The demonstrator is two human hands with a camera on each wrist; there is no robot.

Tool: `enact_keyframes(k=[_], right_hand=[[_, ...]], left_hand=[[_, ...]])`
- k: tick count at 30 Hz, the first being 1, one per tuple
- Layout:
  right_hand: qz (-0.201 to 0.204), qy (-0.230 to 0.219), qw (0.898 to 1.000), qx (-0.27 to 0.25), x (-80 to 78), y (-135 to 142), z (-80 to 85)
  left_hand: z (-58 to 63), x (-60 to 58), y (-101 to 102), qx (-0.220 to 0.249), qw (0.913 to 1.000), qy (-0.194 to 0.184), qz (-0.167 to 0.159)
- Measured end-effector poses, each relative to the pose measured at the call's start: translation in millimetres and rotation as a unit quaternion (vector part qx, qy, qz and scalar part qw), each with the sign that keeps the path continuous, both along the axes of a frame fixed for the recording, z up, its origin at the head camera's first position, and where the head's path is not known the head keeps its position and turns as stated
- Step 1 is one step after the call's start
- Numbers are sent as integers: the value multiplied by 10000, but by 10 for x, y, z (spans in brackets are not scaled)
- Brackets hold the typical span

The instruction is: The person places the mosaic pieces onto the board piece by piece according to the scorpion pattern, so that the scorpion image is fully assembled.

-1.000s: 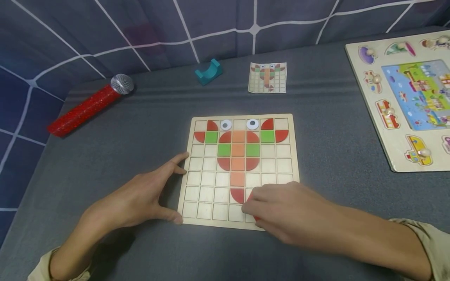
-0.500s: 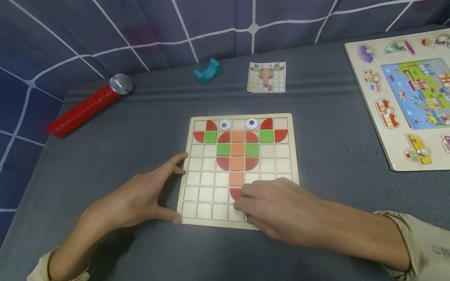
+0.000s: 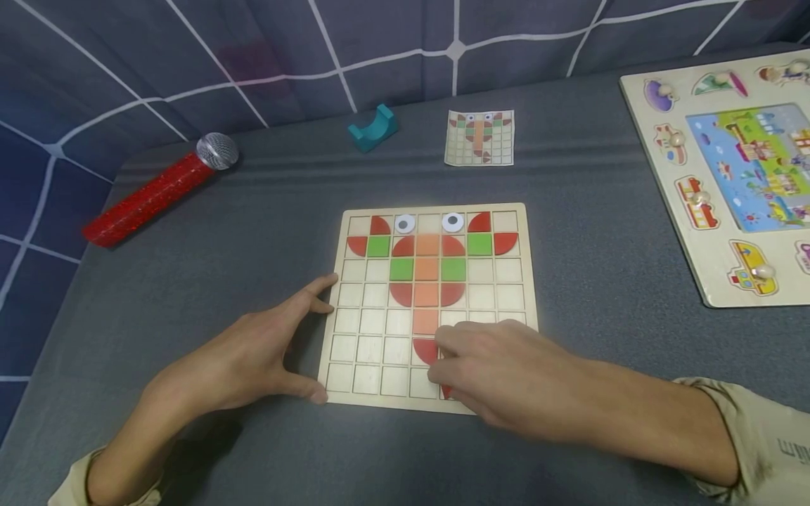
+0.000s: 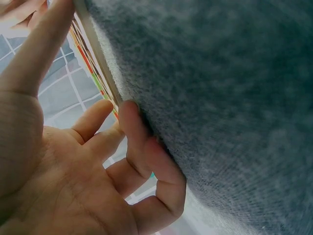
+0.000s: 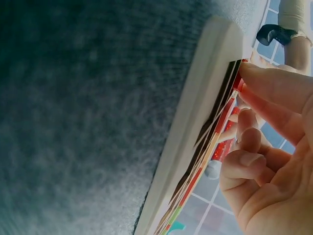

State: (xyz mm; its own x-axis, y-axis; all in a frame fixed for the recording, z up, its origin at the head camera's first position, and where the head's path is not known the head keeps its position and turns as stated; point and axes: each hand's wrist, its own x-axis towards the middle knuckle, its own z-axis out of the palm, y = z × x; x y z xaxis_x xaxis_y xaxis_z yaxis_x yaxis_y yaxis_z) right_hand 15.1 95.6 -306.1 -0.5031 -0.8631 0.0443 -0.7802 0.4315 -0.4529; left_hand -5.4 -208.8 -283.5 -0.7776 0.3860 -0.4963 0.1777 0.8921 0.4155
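Observation:
A square wooden grid board [image 3: 387, 402] lies flat in the head view, its cells part filled with red quarter-circle, green and orange square tiles and two eye discs. My right hand [image 3: 506, 379] is over its lower right, thumb and fingertips pinching a small red tile [image 3: 446, 391] in the bottom row; most of that tile is covered by the hand. In the right wrist view the red tile [image 5: 238, 82] shows at the fingertips, against the board. My left hand [image 3: 253, 358] rests along the board's left edge, thumb at the lower corner and fingers spread farther up.
Behind the board lies a small pattern card [image 3: 479, 138], with a teal curved block [image 3: 375, 129] to its left. A red microphone [image 3: 155, 200] lies at the left. At the right is a wooden knob puzzle [image 3: 690, 270]. A dark tiled-pattern cloth [image 3: 392, 35] hangs behind.
My right hand has shifted slightly left over the board's lower rows with the red tile at its fingertips, then a touch back right. My left hand stays still at the board's edge.

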Motion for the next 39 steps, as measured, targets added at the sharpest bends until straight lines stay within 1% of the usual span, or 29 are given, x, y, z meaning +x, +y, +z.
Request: enact_keyframes(k=[3, 12, 21, 39], right_hand=[[-15, -17, 10000, 38, -2, 3, 3], [41, 122, 9999, -12, -27, 21, 9], [77, 392, 9992, -4, -35, 37, -14], [-121, 192, 9997, 104, -37, 49, 19]], left_hand=[[2, 3, 1, -5, 10000, 4, 0], [17, 12, 1, -13, 10000, 38, 4], [14, 9, 0, 22, 10000, 25, -11], [7, -1, 0, 39, 10000, -16, 1]])
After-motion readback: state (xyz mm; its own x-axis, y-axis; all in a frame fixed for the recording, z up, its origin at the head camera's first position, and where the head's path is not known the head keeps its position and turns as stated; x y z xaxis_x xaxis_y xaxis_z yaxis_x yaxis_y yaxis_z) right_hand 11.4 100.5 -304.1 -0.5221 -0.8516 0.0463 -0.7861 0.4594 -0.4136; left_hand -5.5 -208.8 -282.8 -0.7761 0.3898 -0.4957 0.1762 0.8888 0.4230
